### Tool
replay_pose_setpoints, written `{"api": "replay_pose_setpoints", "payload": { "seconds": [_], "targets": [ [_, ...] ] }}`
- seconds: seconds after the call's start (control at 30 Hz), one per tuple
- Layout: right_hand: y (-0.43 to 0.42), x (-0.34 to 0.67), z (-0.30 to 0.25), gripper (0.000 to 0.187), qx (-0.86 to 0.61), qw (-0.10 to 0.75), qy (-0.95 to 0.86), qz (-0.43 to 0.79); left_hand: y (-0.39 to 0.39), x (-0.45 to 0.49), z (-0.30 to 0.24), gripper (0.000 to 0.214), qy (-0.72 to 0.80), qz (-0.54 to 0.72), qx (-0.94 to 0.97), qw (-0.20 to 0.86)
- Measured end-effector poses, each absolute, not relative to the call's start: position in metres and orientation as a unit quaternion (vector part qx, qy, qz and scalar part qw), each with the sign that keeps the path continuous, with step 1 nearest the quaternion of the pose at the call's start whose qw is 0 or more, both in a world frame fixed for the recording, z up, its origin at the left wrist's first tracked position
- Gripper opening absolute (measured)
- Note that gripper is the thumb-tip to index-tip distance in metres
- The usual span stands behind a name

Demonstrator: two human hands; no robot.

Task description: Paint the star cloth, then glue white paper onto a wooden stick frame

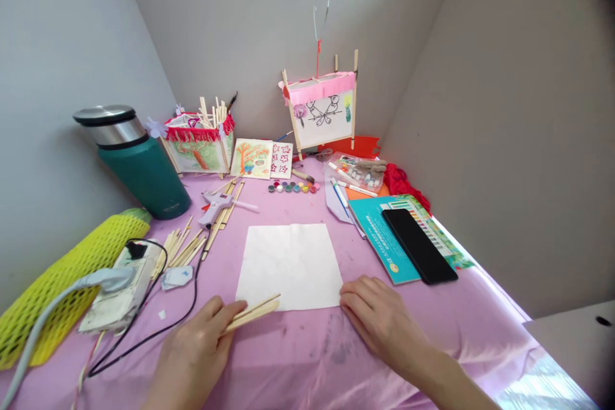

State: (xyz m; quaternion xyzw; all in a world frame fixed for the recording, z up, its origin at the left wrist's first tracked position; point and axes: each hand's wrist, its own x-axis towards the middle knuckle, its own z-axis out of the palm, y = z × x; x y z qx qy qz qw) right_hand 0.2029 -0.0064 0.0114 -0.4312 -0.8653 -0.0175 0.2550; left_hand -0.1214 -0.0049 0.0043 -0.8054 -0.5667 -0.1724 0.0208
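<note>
Left hand (195,349) grips a few thin wooden sticks (254,312), tips lying over the near edge of the white paper sheet (291,264). Right hand (379,319) rests flat, fingers loosely spread, touching the sheet's near right corner. Beyond it lies a black phone (419,245); farther off, a paper lantern (323,107).

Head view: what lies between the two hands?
In the head view, wooden sticks held by the left hand point along the lower edge of the white paper toward the right hand, which touches its corner. Nearer the person, only smudged pink cloth.
</note>
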Motion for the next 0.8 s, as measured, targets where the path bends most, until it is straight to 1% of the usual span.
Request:
{"api": "replay_pose_setpoints", "payload": {
  "seconds": [0.07,0.1,0.17,0.23,0.33,0.43,0.53,0.63,0.8],
  "targets": [
    [-0.011,0.199,0.015,0.014,-0.447,0.265,-0.854,-0.016,-0.004,-0.12,0.011,0.03,-0.554,-0.19,-0.81,0.028],
    [-0.012,0.195,0.016,0.016,-0.454,0.267,-0.85,-0.024,-0.002,-0.116,0.014,0.031,-0.547,-0.205,-0.811,0.033],
    [-0.01,0.184,0.019,0.033,-0.466,0.25,-0.848,-0.039,0.005,-0.104,0.019,0.036,-0.531,-0.238,-0.812,0.044],
    [-0.001,0.169,0.02,0.05,-0.478,0.205,-0.853,-0.029,0.015,-0.088,0.017,0.042,-0.515,-0.241,-0.821,0.05],
    [0.016,0.15,0.018,0.062,-0.495,0.156,-0.854,0.022,0.031,-0.073,0.002,0.043,-0.502,-0.211,-0.835,0.076],
    [0.026,0.145,0.012,0.069,-0.516,0.137,-0.843,0.063,0.039,-0.074,-0.017,0.044,-0.492,-0.188,-0.842,0.116],
    [0.023,0.157,0.005,0.074,-0.561,0.122,-0.816,0.062,0.038,-0.079,-0.025,0.048,-0.495,-0.171,-0.843,0.122],
    [0.007,0.18,-0.001,0.072,-0.592,0.118,-0.797,0.028,0.035,-0.082,-0.024,0.049,-0.497,-0.167,-0.843,0.119],
    [-0.044,0.223,-0.018,0.07,-0.633,0.125,-0.76,-0.075,0.038,-0.086,-0.028,0.05,-0.482,-0.166,-0.853,0.113]
  ]
}}
